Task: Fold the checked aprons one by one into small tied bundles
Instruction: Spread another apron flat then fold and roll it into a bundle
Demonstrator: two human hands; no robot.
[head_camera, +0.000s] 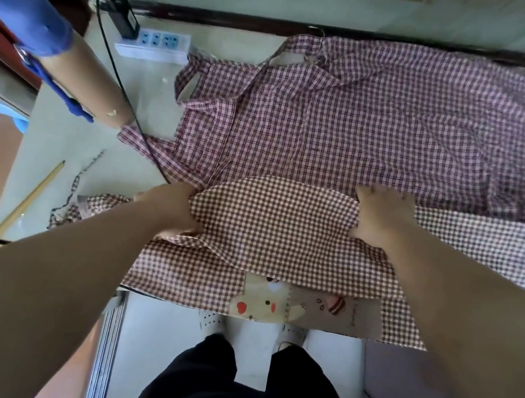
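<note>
Gripping the left end of a turned-over flap, our left hand (172, 208) has the cloth of the near apron (271, 221) bunched at its fingers, which are hidden under the fabric. Our right hand (380, 215) lies on the flap's right end with the fingers reaching forward and the thumb at the cloth's edge. We cannot tell whether it pinches the cloth or only presses it down.

This small-checked brown apron lies across the near edge of the table (54, 146), its lower part hanging over the edge with the bear pocket (271, 304) showing. Its upper part is doubled back towards us, so we judge this to be the first fold, or close to it. A tie string (73, 188) trails loose on the table to the left, not wrapped round anything.

Beyond it, partly under its far edge, the far apron (388, 122), with larger purple checks, is spread open and unfolded, its straps lying loose. We see no finished bundle anywhere in view.

By our reckoning the job is at an early stage. The near apron needs more folds to make it small and must then be tied with its strings, and the far apron has the whole sequence ahead of it. A black cable (117, 80) crosses the far apron's corner and may need shifting when that one's turn comes.
</note>
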